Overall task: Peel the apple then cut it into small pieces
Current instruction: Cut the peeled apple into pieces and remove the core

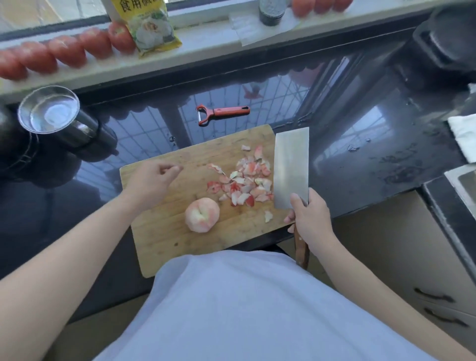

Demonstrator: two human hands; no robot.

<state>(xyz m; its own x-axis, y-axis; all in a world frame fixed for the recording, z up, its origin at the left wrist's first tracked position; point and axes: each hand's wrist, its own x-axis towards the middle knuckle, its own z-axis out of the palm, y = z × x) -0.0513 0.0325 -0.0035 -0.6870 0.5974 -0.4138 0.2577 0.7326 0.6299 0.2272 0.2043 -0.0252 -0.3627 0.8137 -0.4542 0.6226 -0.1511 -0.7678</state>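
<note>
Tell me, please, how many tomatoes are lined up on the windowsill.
At least 8: a row of 5 on the left windowsill, from the frame edge to the yellow packet, and about 3 at top right, cropped; more may be hidden.

A rectangular wooden cutting board (164, 239) lies on the dark glossy stone counter (360, 154), its near end overhanging the counter's edge. On the board, the peeled pale round apple (202, 215) sits near the middle, with a heap of red-and-white peel scraps (247, 180) to its far right. A broad steel cleaver (291, 167) is over the board's right edge. A red Y-shaped peeler (221, 112) lies on the counter beyond the board. A round steel cup (49, 109) stands far left.
</note>
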